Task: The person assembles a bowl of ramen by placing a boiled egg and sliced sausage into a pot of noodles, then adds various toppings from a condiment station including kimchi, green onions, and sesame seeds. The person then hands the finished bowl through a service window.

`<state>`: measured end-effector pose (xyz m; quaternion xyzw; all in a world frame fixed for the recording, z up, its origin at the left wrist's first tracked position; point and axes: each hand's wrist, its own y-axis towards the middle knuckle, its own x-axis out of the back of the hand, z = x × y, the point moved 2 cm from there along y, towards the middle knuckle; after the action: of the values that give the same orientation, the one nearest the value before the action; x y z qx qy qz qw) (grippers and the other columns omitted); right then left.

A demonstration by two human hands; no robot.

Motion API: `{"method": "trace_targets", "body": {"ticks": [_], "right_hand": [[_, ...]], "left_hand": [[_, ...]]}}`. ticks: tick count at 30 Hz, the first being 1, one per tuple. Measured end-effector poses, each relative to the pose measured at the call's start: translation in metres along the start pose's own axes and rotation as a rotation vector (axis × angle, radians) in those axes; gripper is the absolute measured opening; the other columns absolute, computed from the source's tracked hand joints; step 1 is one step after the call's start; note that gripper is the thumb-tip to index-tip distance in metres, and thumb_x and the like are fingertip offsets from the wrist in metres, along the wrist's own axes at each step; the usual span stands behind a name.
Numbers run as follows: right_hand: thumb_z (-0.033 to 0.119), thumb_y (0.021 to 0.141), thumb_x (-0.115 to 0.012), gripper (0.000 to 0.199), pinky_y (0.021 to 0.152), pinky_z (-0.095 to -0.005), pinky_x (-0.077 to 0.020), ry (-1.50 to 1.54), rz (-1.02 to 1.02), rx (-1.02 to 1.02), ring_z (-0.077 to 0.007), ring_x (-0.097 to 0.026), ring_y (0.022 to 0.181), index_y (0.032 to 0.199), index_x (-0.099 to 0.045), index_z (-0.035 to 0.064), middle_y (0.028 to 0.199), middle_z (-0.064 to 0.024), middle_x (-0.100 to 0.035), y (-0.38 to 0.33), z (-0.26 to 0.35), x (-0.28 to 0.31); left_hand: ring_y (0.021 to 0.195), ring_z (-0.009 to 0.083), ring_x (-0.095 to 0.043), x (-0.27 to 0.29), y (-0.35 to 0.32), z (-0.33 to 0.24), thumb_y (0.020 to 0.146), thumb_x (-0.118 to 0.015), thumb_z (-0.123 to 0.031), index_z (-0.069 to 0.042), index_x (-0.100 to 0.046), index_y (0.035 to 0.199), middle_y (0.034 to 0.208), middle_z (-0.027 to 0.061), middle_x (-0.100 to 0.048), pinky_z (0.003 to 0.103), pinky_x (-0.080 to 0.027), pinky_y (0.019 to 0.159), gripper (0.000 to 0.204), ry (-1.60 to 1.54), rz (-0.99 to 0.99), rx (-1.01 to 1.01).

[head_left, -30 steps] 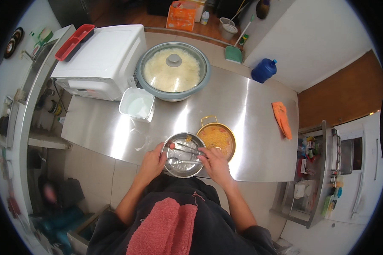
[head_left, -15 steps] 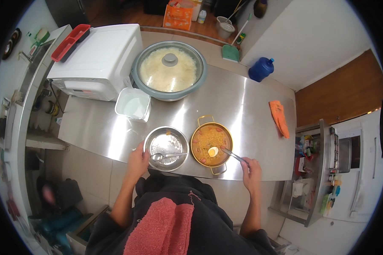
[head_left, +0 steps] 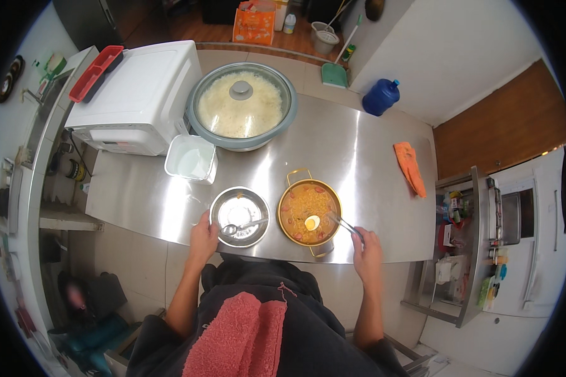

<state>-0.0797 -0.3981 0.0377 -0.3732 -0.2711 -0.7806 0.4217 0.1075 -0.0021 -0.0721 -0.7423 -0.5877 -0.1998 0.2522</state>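
Note:
My left hand (head_left: 204, 239) grips the left rim of a round steel bowl (head_left: 222, 201) near the table's front edge. A metal spoon (head_left: 253, 222) lies in that bowl, beside a small orange scrap. To its right stands a gold two-handled pot (head_left: 280, 223) of orange noodle soup (head_left: 307, 200) with sausage slices. Half a boiled egg (head_left: 312, 222) rests on the noodles, yolk up. My right hand (head_left: 368, 251) is closed around slim metal tongs (head_left: 347, 226), whose tips reach over the pot's right side into the soup.
Behind the bowl stand a clear square container (head_left: 191, 158) and a large lidded cooker (head_left: 276, 135) of rice. A white appliance (head_left: 146, 81) with a red tray (head_left: 96, 74) fills the left back. An orange cloth (head_left: 409, 169) lies at the right; a blue jug (head_left: 381, 97) stands beyond the table.
The whole view has shifted slightly. The tongs stay at the pot's right side with their tips a little different in place; my left hand keeps hold of the bowl.

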Motion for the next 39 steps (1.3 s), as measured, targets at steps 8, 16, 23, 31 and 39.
{"method": "trace_targets", "body": {"ticks": [8,16,23,31,39], "right_hand": [[0.016,0.098,-0.066,0.022,0.079,-0.04,-0.0499,-0.068,-0.04,0.203,-0.0296,-0.059,0.089,0.116,-0.069,0.0034,0.09,-0.0113,-0.061,0.064,0.022,-0.053],[0.016,0.098,-0.064,0.02,0.079,-0.0441,-0.0508,-0.129,0.031,0.263,-0.0326,-0.058,0.09,0.114,-0.07,0.0044,0.092,-0.0123,-0.062,0.085,0.032,-0.059],[0.017,0.1,-0.062,0.019,0.08,-0.0449,-0.0499,-0.113,0.025,0.193,-0.0335,-0.058,0.091,0.112,-0.07,0.005,0.093,-0.0129,-0.064,0.078,0.031,-0.035],[0.015,0.097,-0.066,0.012,0.078,-0.0426,-0.048,-0.123,-0.048,0.08,-0.0321,-0.058,0.085,0.102,-0.072,0.0057,0.087,-0.0126,-0.063,0.033,-0.002,0.003],[0.016,0.099,-0.064,0.018,0.079,-0.0432,-0.0485,-0.156,-0.009,0.02,-0.0332,-0.06,0.087,0.109,-0.071,0.0029,0.088,-0.0147,-0.064,0.014,-0.004,0.016]], "left_hand": [[0.059,0.0249,-0.068,0.0,-0.004,-0.004,0.102,-0.057,-0.02,0.003,-0.042,0.147,0.073,0.0157,-0.068,0.038,-0.053,0.058,0.053,-0.085,0.085,0.099],[0.058,0.0175,-0.066,0.015,-0.015,0.0,0.104,-0.058,-0.024,0.003,-0.039,0.15,0.076,0.0113,-0.069,0.033,-0.052,0.055,0.057,-0.147,-0.011,0.131],[0.057,0.0154,-0.064,0.018,-0.01,-0.003,0.105,-0.057,-0.024,0.002,-0.041,0.148,0.079,0.0102,-0.07,0.032,-0.05,0.053,0.053,-0.202,-0.02,0.139],[0.057,0.015,-0.063,0.025,-0.01,-0.008,0.104,-0.058,-0.025,0.0,-0.041,0.148,0.079,0.01,-0.071,0.031,-0.05,0.053,0.053,-0.169,-0.048,0.172],[0.057,0.0148,-0.063,0.028,-0.009,-0.002,0.104,-0.058,-0.025,0.0,-0.04,0.149,0.079,0.0109,-0.071,0.031,-0.05,0.052,0.054,-0.162,-0.035,0.165]]}}
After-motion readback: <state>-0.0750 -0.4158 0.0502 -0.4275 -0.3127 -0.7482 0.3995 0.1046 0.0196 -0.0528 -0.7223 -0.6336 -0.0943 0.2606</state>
